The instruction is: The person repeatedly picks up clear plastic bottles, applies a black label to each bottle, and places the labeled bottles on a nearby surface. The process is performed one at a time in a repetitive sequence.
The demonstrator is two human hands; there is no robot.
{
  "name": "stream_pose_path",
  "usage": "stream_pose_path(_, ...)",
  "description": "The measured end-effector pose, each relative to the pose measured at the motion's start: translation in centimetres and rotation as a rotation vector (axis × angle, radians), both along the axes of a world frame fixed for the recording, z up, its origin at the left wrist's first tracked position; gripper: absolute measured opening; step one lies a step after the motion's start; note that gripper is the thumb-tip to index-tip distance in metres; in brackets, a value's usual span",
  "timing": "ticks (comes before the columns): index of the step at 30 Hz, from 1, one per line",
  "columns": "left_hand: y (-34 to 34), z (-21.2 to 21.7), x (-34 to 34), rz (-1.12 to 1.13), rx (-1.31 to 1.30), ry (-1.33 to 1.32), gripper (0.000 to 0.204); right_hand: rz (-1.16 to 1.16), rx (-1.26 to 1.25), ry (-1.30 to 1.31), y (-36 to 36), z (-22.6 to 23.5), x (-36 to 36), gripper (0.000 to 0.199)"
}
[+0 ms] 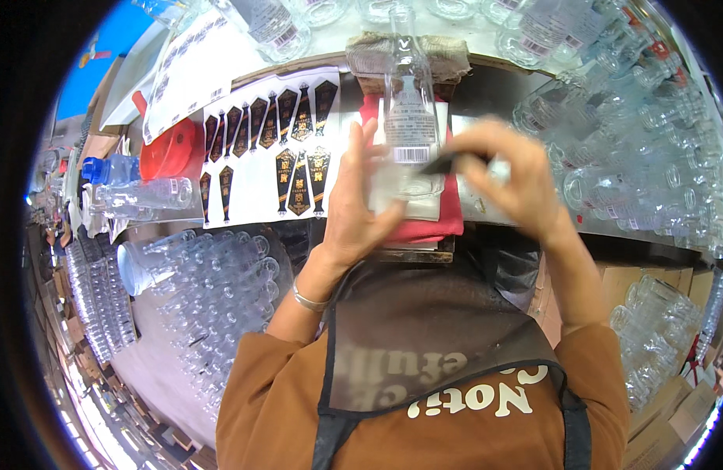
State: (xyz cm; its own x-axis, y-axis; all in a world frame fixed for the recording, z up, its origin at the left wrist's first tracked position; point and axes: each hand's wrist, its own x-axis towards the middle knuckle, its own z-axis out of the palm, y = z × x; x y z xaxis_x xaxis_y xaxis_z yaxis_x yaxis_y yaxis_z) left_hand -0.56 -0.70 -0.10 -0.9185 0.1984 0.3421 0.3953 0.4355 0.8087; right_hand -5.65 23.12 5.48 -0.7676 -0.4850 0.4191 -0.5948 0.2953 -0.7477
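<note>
A clear glass bottle [408, 86] lies with its neck pointing away from me on a red cloth [450, 211] over a small stand. Printed text and a barcode face up on its side. My left hand [355, 200] is beside the bottle's left side, fingers stretched and thumb apart, near its base. A whitish see-through blur by the thumb cannot be made out. On the right, my right hand [512, 168], smeared by motion, grips a dark flat scraper-like piece [438, 165] against or just above the bottle's lower part.
Left of the stand lies a sheet of black tie-shaped labels [269, 149], with a white printed sheet [191, 74] beyond. A red plastic container [173, 149] and a bottle on its side [142, 196] are farther left. Many glass bottles [635, 149] crowd the right; more [212, 290] stand lower left.
</note>
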Motion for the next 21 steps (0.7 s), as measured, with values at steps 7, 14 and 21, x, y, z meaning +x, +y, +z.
stream_pose_path(7,0.4,0.0,0.3,0.043,-0.049,0.020,0.113,-0.038,0.152,0.191,-2.6,3.2,-4.1,0.022)
stream_pose_path(14,0.6,0.4,0.5,0.120,-0.172,0.111,0.112,0.169,0.413,0.610,-5.5,3.4,-2.1,0.016)
stream_pose_path(21,0.5,0.6,0.5,0.028,-0.047,0.037,0.104,-0.159,-0.008,0.271,-1.0,1.1,-5.2,0.024)
